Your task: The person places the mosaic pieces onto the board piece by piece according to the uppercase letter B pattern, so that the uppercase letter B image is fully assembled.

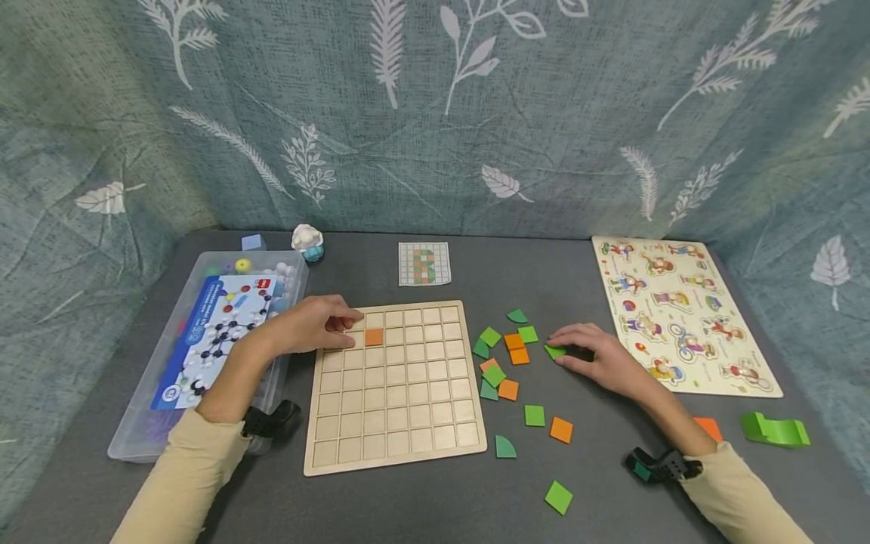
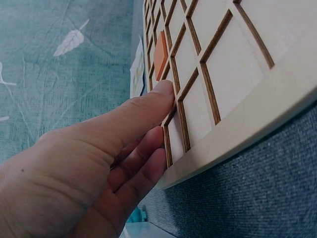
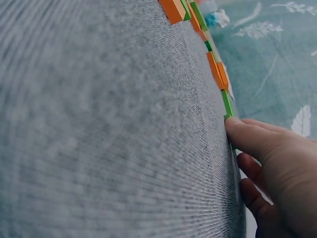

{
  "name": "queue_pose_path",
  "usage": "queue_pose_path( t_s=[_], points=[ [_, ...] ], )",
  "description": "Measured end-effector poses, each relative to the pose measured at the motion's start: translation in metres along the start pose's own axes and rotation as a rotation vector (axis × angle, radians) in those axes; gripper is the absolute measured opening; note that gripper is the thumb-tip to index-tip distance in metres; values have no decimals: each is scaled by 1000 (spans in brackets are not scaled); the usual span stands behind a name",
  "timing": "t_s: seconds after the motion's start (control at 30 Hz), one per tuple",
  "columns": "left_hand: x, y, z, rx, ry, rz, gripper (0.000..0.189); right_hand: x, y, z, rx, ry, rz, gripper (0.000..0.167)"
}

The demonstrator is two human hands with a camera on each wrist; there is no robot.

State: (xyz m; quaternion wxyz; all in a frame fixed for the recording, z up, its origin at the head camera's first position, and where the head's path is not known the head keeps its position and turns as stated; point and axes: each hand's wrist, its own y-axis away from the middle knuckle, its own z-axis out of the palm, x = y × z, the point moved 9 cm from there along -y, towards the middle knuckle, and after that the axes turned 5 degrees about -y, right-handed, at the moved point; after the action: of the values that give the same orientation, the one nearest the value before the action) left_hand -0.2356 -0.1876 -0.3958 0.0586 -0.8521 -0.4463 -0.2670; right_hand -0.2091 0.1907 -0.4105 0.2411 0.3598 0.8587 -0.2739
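A wooden grid board (image 1: 394, 465) lies flat on the dark table, with one orange square tile (image 1: 374, 337) sitting in a cell near its top left. My left hand (image 1: 313, 325) is over the board's upper left corner, its thumb and fingertips resting at the cells there; no tile shows between them. In the left wrist view the thumb (image 2: 161, 91) comes down just short of the orange tile (image 2: 160, 57). Right of the board, my right hand (image 1: 598, 359) pinches a green tile (image 1: 553, 351) at the table surface between thumb and fingers, which partly hide it.
Loose orange and green tiles, including a quarter-round one (image 1: 505, 446), lie right of the board. A pattern card (image 1: 442, 266) is behind it. A clear plastic box (image 1: 129, 446) stands left, a picture puzzle board (image 1: 686, 382) right, near a green curved block (image 1: 775, 431).
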Motion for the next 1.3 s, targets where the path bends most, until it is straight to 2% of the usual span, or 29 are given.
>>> queue_pose_path(
  t_s=[0.3, 0.63, 0.73, 0.93, 1.1, 1.3],
  points=[
    [-1, 0, 0, -4, 1, -15, 39, -3, 1, -1, 27, 5, -82, 32],
    [0, -1, 0, -9, 4, -14, 40, -10, -3, -21, 184, -69, -126, 37],
    [0, 0, 0, -7, 1, -14, 40, -14, -9, -23, 204, -75, -136, 38],
    [-1, 0, 0, -4, 12, -15, 40, -23, -25, -17, 204, -85, -134, 37],
    [-1, 1, 2, -12, 16, -29, 40, -34, -36, -11, 197, -58, -172, 36],
    [-2, 1, 1, -14, 12, -33, 40, -40, -50, -4, 158, -70, -196, 35]
  ],
)
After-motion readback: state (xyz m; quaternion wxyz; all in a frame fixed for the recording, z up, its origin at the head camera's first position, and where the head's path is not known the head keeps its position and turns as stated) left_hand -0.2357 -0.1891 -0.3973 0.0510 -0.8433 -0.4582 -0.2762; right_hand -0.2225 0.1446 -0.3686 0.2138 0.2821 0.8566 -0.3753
